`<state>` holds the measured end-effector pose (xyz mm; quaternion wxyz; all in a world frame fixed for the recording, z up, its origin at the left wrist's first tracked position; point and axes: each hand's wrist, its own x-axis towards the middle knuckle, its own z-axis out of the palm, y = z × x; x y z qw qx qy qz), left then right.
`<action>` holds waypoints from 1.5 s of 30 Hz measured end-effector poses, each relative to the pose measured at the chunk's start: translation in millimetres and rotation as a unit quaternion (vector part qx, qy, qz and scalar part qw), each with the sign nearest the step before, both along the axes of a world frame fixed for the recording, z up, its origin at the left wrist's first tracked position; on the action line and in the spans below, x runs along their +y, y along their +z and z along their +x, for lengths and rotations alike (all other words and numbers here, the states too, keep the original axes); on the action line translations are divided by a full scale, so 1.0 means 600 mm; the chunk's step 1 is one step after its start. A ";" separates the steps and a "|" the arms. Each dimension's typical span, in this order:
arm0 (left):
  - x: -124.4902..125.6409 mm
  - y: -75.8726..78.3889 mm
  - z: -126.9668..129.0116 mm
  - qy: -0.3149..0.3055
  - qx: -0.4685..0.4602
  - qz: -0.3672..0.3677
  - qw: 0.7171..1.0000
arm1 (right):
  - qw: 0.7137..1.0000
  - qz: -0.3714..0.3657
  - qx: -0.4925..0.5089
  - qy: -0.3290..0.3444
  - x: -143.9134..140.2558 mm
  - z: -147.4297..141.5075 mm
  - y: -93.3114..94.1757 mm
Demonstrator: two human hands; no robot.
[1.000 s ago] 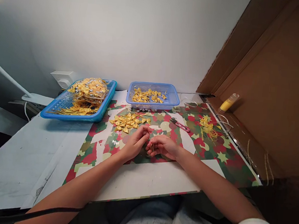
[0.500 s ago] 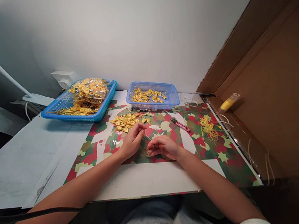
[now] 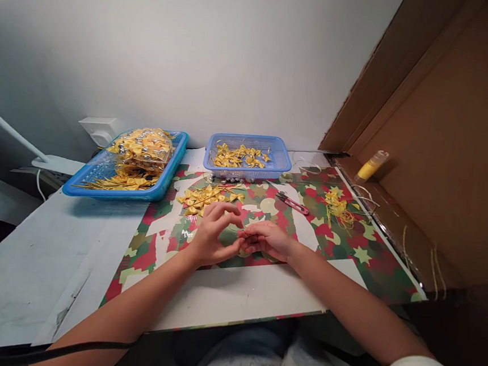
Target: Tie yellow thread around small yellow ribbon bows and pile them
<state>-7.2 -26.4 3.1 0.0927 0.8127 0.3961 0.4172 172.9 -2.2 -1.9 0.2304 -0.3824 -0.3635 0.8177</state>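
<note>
Over the patterned sheet [image 3: 267, 205], my right hand [image 3: 271, 239] is closed in a pinch. A thin cord [image 3: 236, 228] shows at its fingertips; whatever else lies inside the fingers is hidden. My left hand [image 3: 216, 237] faces it with fingers apart and curved, the thumb tip close to the right fingertips. I cannot tell whether the two hands touch. Just beyond my left hand lies a pile of yellow ribbon bows [image 3: 200, 198] with thin gold stems. Pink-handled thread snips [image 3: 293, 203] rest farther back on the right.
A blue basket [image 3: 172, 171] at left holds bows and a clear bag of bows with silver beads. Another blue basket [image 3: 280, 162] stands by the wall, silver beads [image 3: 231, 179] before it. Yellow thread scraps [image 3: 340, 208] lie right, near a yellow tube [image 3: 372, 164] and cardboard wall [image 3: 444, 138].
My left hand has opened from a pinch, its fingers spreading and the thumb moving toward my right hand. The cord no longer stretches taut between the hands. My right hand stays almost in place.
</note>
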 end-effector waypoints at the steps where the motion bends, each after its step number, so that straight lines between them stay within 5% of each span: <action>1: -0.001 0.000 0.000 -0.002 0.022 0.007 1.000 | 1.000 0.001 0.004 -0.002 0.000 0.000 -0.001; 16: 0.000 -0.007 0.003 -0.030 0.015 -0.029 0.999 | 0.999 0.009 0.032 -0.005 0.001 0.002 -0.007; 20: 0.008 -0.004 -0.004 -0.059 -0.057 -0.109 0.991 | 1.000 0.001 0.012 -0.012 0.002 0.001 -0.008; 24: 0.019 -0.007 -0.006 -0.068 0.015 -0.194 0.978 | 1.000 0.005 0.005 0.001 0.002 0.002 -0.005; 28: 0.023 -0.009 -0.003 -0.048 0.082 -0.182 0.979 | 1.000 0.012 0.013 0.021 0.001 0.005 -0.003; 45: 0.033 -0.013 -0.012 0.027 0.030 -0.172 0.984 | 0.999 0.026 0.006 0.035 -0.001 0.009 0.001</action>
